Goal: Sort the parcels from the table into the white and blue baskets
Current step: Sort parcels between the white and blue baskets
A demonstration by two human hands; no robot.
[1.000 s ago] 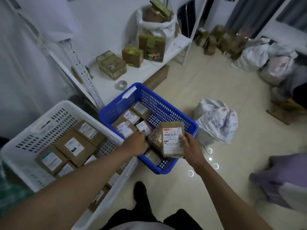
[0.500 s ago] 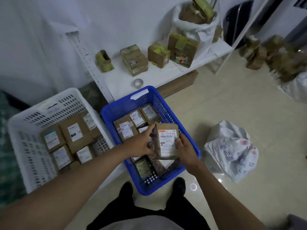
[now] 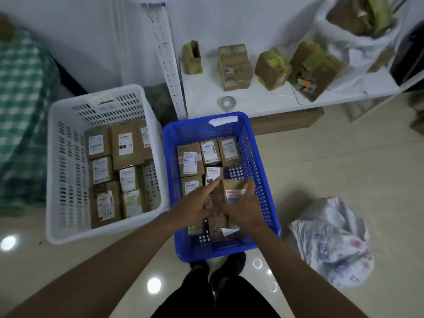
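Note:
The blue basket stands on the floor in front of me with several labelled brown parcels in it. Over its near half, my right hand grips a brown parcel with a red-and-white label, low inside the basket. My left hand lies against that parcel's left side with its fingers straight. The white basket sits to the left, touching the blue one, and holds several larger brown parcels. More parcels bound in green tape stand on the low white table behind.
A tape roll lies on the table's front edge. A white sack of parcels stands at the table's right end. A crumpled plastic bag lies on the floor to the right. A perforated white rail leans behind the baskets. A green checked cloth is at left.
Both hands have brought the labelled parcel down from above the blue basket's rim into the basket. My view has swung left and down over the baskets.

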